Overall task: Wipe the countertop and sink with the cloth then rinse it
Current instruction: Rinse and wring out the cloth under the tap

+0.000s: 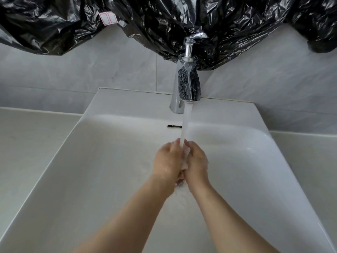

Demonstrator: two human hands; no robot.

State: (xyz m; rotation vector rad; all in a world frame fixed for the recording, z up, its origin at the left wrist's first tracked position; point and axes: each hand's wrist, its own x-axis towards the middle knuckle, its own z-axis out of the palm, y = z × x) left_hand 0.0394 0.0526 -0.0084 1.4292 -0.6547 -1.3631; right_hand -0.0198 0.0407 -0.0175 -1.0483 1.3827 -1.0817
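Cloth is barely visible, just a pale wet wad squashed between our two hands over the middle of the sink, right under the running water. We've got the left hand and right hand pushed together palm to palm, so each grip is closed on the cloth from its own side, fingers pointing toward the back edge. Only a thin strip of it shows in the gap, so we can't say much about its colour or how it's folded.

Stream comes straight down from the chrome faucet at the middle of the sink's back edge and lands right where the fingertips meet. Just past the heels of the hands, on the near side, we can see a bit of the drain with water rippling around it. Both forearms come in from the near edge and angle toward each other.

Overflow slot sits in the back wall of the basin, a bit left of the stream. Counter runs off to the left and right of the sink, pale and bare-looking. Behind it all is grey wall tile, and crumpled black plastic sheeting hangs across the top, drooping down behind the faucet handle, with a small pink-edged label stuck on it toward the left.
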